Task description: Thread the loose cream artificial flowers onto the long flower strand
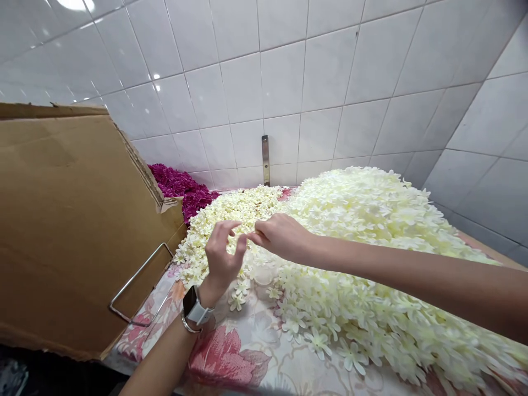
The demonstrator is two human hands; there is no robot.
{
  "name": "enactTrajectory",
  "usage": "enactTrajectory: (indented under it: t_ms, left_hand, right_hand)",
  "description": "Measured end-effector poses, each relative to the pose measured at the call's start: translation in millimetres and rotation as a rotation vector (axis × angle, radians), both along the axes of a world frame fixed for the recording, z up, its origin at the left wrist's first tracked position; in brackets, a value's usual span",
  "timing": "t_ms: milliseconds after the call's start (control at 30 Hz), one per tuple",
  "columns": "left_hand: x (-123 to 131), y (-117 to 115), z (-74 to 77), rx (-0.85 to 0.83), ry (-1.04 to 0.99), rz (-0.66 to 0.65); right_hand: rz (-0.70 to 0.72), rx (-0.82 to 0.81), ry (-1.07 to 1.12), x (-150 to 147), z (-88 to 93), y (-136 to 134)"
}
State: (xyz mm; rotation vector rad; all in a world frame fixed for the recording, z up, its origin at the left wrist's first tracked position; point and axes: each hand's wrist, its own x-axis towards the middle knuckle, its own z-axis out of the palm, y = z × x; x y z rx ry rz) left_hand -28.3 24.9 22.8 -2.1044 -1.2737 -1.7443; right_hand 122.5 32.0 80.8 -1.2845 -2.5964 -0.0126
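Observation:
My left hand (221, 256), with a watch (196, 305) and a bracelet at the wrist, is raised over the flowers. Its fingers are bent, a gap shows between thumb and fingers, and nothing can be seen in it. My right hand (284, 237) is closed, fingertips pinched together close to the left fingertips; whatever it may hold is hidden or too thin to see. Behind both hands lies a bed of small cream flowers (239, 206). A big heap of larger white flowers (363, 203) spreads beneath my right arm. Below the hands sits a small translucent round thing (264, 273).
A large cardboard box (61, 231) stands at the left, with a bent metal wire frame (138, 291) beside it. Purple flowers (181, 184) are piled behind the box. A floral cloth (231, 355) covers the table. The tiled wall carries a metal bracket (265, 159).

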Motion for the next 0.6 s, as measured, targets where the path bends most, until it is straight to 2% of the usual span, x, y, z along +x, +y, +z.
enactTrajectory:
  t_ms: [100, 333, 600]
  left_hand:
    - [-4.8, 5.0, 1.1, -0.050, -0.151, 0.076]
    - [-7.6, 12.1, 0.0, -0.141, -0.368, 0.014]
    - [-9.7, 15.2, 1.9, -0.209, -0.437, 0.021]
  right_hand:
    - [-0.015, -0.032, 0.019, 3.1, -2.6, 2.0]
    - [0.077, -0.078, -0.011, 6.5, -11.3, 0.6]
    - [0.070, -0.097, -0.021, 0.8, -9.8, -4.1]
